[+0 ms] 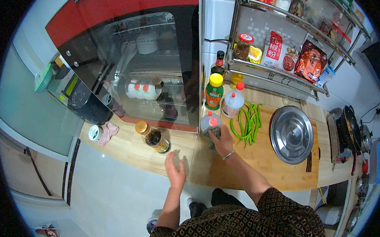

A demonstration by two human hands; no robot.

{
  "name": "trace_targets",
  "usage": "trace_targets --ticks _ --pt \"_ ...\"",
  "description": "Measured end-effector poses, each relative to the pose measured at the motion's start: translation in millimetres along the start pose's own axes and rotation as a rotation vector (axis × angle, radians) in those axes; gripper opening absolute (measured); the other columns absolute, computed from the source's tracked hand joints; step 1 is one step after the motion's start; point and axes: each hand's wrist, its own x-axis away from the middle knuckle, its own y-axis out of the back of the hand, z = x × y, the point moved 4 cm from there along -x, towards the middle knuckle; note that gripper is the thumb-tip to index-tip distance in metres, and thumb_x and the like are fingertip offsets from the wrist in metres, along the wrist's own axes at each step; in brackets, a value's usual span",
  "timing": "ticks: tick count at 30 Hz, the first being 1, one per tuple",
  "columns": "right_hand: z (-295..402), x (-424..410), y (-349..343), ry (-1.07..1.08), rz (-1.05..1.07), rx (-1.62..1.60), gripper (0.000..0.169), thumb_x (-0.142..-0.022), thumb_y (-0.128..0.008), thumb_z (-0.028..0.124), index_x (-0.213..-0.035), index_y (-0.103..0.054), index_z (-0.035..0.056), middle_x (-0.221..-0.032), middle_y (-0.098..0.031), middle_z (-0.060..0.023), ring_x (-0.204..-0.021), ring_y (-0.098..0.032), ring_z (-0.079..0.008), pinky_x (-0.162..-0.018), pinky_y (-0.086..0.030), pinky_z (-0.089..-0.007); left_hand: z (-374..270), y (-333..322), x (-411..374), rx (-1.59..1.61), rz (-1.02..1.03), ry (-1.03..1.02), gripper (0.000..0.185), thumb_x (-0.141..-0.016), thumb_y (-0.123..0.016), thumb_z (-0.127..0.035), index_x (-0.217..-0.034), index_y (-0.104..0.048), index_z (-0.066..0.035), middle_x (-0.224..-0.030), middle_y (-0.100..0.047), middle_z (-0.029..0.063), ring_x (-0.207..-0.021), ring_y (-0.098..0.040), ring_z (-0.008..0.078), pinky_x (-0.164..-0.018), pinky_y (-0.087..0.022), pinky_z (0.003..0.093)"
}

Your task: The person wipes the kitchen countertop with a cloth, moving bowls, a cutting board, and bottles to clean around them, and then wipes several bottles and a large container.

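My right hand [223, 144] grips a dark grey-green cloth or scouring pad [213, 133]. It is up against a translucent plastic bottle with red caps [206, 121], whose lower part is hidden. My left hand [175, 171] holds nothing, its thumb apart from the fingers, over the counter's front edge. Just beyond it stands a bottle of dark sauce with a gold-brown cap [156, 140]. To the right of my right hand, long green chili peppers [247, 124] lie in a bunch on a wooden cutting board [218, 174].
A round metal lid [291, 134] lies on the board, with a dark handle [309, 162] beside it. Behind are a yellow-capped bottle [214, 92], another red-capped bottle [233, 102] and a metal spice rack [270, 69]. A glass-fronted cabinet [155, 62] rises beyond the sauce bottle. A pan [349, 127] is far right.
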Motion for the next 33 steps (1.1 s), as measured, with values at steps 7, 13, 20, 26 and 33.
trace_targets --ticks 7,13,20,26,33 --pt "7.7 27.0 -1.2 -0.007 -0.072 -0.080 0.024 -0.079 -0.064 0.019 -0.087 -0.051 0.0007 -0.077 -0.051 -0.0148 -0.074 -0.053 -0.0297 -0.064 -0.042 -0.0362 -46.0 -23.3 -21.8 0.160 0.174 -0.085 0.039 -0.083 -0.054 -0.010 -0.119 -0.046 0.000 -0.123 -0.048 0.0182 -0.117 -0.043 0.0329 -0.099 -0.034 0.0382" --pt "-0.1 10.6 16.5 -0.106 -0.242 -0.121 0.021 -0.079 -0.063 0.019 -0.084 -0.052 0.0026 -0.075 -0.053 -0.0154 -0.073 -0.053 -0.0319 -0.062 -0.042 -0.0396 -52.6 -20.9 -20.6 0.195 0.208 -0.106 0.038 -0.085 -0.051 -0.012 -0.121 -0.045 0.001 -0.122 -0.048 0.0192 -0.115 -0.045 0.0339 -0.098 -0.035 0.0382" --pt "38.0 57.2 5.6 -0.089 -0.120 -0.138 0.023 -0.077 -0.065 0.018 -0.082 -0.051 0.0009 -0.067 -0.049 -0.0124 -0.062 -0.051 -0.0221 -0.056 -0.041 -0.0321 -35.2 -15.9 0.3 0.297 0.269 0.027 0.038 -0.090 -0.045 -0.013 -0.126 -0.041 0.000 -0.127 -0.045 0.0172 -0.120 -0.042 0.0277 -0.101 -0.031 0.0342" --pt "76.2 110.8 -16.9 0.038 0.139 -0.177 0.028 -0.077 -0.066 0.020 -0.090 -0.051 0.0009 -0.076 -0.052 -0.0138 -0.068 -0.053 -0.0286 -0.062 -0.043 -0.0350 -12.0 -11.6 8.2 0.473 0.278 0.109 0.038 -0.095 -0.034 -0.021 -0.125 -0.043 0.001 -0.131 -0.042 0.0173 -0.124 -0.037 0.0275 -0.103 -0.027 0.0337" --pt "77.7 119.4 -10.5 0.014 0.370 -0.382 0.032 -0.081 -0.063 0.023 -0.099 -0.053 -0.0011 -0.088 -0.054 -0.0143 -0.076 -0.056 -0.0247 -0.067 -0.045 -0.0333 -15.4 2.0 2.3 0.677 0.426 0.329 0.042 -0.097 -0.033 -0.027 -0.125 -0.047 0.000 -0.135 -0.037 0.0154 -0.127 -0.033 0.0239 -0.105 -0.023 0.0320"
